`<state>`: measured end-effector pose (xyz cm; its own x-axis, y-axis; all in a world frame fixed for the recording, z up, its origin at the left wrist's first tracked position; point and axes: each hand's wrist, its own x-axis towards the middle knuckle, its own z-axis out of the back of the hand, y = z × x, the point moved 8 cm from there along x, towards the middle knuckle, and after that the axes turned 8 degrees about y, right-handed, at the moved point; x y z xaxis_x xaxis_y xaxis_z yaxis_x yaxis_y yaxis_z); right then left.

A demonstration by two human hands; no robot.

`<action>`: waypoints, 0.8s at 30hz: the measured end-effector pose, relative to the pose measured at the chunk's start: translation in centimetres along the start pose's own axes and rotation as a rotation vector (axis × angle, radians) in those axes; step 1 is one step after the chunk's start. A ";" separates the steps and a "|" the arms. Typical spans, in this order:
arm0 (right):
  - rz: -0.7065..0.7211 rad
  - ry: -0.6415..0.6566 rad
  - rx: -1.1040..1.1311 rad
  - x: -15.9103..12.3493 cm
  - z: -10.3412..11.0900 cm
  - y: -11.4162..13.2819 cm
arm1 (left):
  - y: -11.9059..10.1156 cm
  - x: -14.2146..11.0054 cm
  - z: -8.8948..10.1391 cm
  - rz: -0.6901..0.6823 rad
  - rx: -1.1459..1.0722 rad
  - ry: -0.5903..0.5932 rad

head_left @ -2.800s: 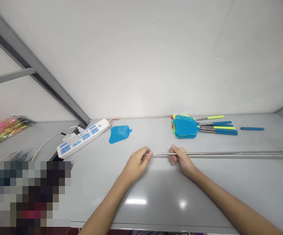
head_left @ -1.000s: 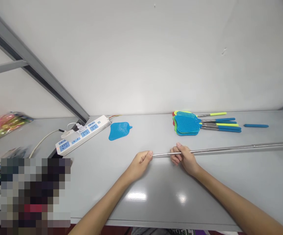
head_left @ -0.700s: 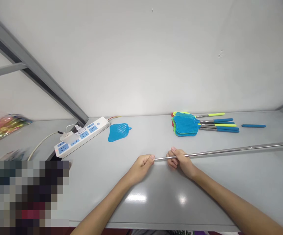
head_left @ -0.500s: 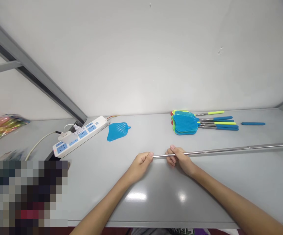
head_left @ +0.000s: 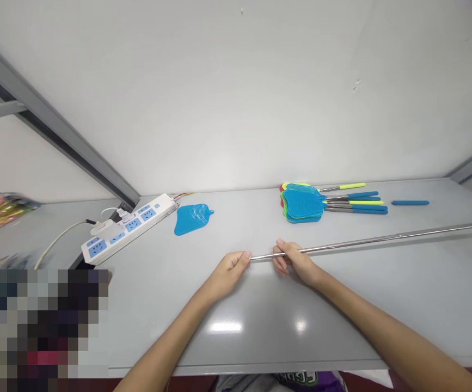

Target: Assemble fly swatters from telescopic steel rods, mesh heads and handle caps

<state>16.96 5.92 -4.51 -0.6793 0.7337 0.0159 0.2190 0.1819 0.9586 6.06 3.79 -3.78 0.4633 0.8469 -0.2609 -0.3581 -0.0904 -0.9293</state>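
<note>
A long silver telescopic rod (head_left: 366,240) stretches from my hands out past the right edge of the view, extended in sections. My left hand (head_left: 232,269) pinches its thin left end between thumb and fingers. A little to the right, my right hand (head_left: 295,262) grips the same rod, with the thumb on top. Beyond the left hand lies a loose blue fly swatter head (head_left: 194,219), flat on the table. A blue handle grip (head_left: 410,203) rests alone at the back right. Between them is a pile of fly swatters (head_left: 304,203) with blue, green and red heads.
A white power strip (head_left: 128,227) with plugs and cables stands at the left of the grey table (head_left: 158,321). A grey metal frame post (head_left: 64,125) slants along the left. Colourful packets (head_left: 2,212) lie farther left, near a pixelated patch. The white wall closes off the back.
The rod's right part has tilted slightly upward in view. Both hands keep their hold on it. The whole view has shifted a little, so the table things appear farther left.
</note>
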 end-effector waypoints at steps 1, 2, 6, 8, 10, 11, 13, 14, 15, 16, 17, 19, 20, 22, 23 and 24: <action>-0.002 0.012 0.005 0.0 -0.1 0.0 | 0.0 0.0 -0.1 0.005 -0.004 0.018; -0.002 0.021 0.007 -0.1 -0.1 0.0 | 0.0 -0.1 -0.2 0.009 -0.008 0.031; 0.007 0.031 -0.006 -0.2 -0.2 0.1 | 0.0 -0.1 -0.3 0.025 -0.015 0.049; 0.008 0.027 -0.016 -0.2 -0.2 0.1 | -0.1 -0.1 -0.3 0.023 -0.018 0.053; 0.007 0.026 -0.022 -0.2 -0.2 0.1 | -0.2 -0.1 -0.4 0.020 -0.025 0.058; 0.008 0.025 -0.023 -0.2 -0.2 0.1 | -0.2 -0.2 -0.4 0.019 -0.027 0.059; 0.009 0.024 -0.029 -0.2 -0.3 0.2 | -0.3 -0.2 -0.5 0.021 -0.029 0.062; 0.009 0.023 -0.033 -0.2 -0.4 0.2 | -0.3 -0.2 -0.5 0.021 -0.029 0.064; 0.008 0.023 -0.037 -0.2 -0.4 0.2 | -0.4 -0.2 -0.5 0.018 -0.030 0.064; 0.007 0.024 -0.041 -0.2 -0.5 0.2 | -0.4 -0.2 -0.6 0.016 -0.032 0.066; 0.005 0.026 -0.043 -0.2 -0.6 0.2 | -0.4 -0.2 -0.6 0.016 -0.035 0.068; -0.002 0.032 -0.045 -0.2 -0.8 0.2 | -0.4 -0.1 -0.7 0.018 -0.039 0.069; -0.005 0.035 -0.047 -0.2 -0.9 0.1 | -0.4 -0.1 -0.8 0.019 -0.041 0.068; -0.003 0.036 -0.051 -0.2 -1.0 0.1 | -0.3 -0.1 -0.8 0.015 -0.043 0.062; -0.004 0.037 -0.053 -0.2 -1.1 0.1 | -0.3 0.0 -0.9 0.010 -0.043 0.058; -0.004 0.034 -0.051 -0.2 -1.1 0.1 | -0.2 0.0 -0.9 0.006 -0.042 0.054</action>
<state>16.31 5.06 -4.13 -0.7040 0.7099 0.0209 0.1807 0.1506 0.9719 6.87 3.30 -3.79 0.5048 0.8169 -0.2790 -0.3268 -0.1182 -0.9377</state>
